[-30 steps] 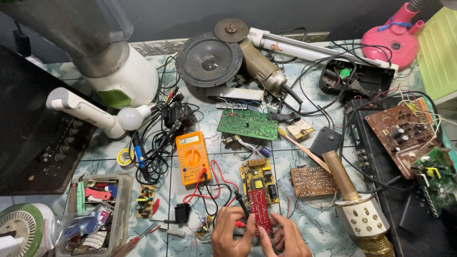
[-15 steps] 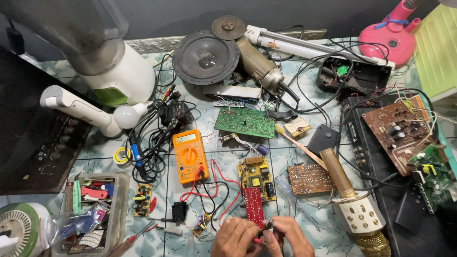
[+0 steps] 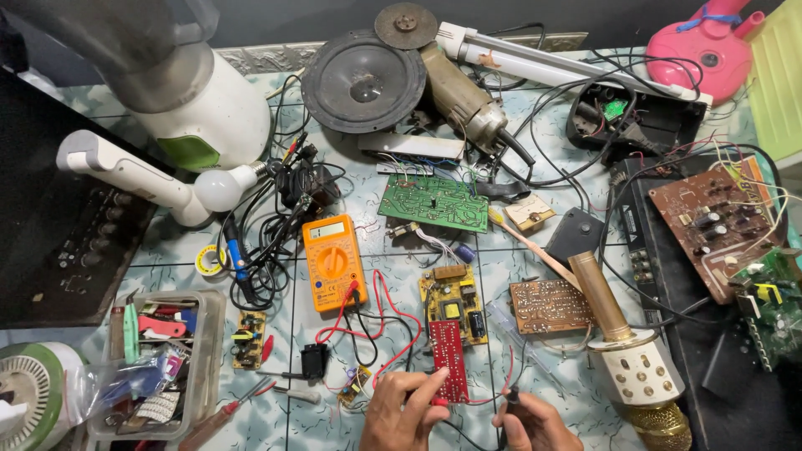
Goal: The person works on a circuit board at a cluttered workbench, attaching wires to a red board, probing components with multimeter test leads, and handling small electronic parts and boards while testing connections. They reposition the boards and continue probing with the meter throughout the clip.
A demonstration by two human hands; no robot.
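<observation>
At the near edge, the left hand (image 3: 401, 413) pinches the red probe's tip against the red circuit board (image 3: 449, 361) lying flat below the yellow board (image 3: 452, 305); the right hand (image 3: 535, 422) pinches the black probe (image 3: 511, 392) upright, just right of it.

Pale, marbled green-and-white tiled work surface (image 3: 380, 284) with thin dark grout lines, evenly lit, without hard shadows. Dark grey wall (image 3: 276, 21) along the far edge, met by a patterned light trim strip (image 3: 251, 57). Black flat-topped cabinet (image 3: 50, 225) at the left side. Pale green ribbed plastic panel (image 3: 777, 92) at the far right corner.
</observation>
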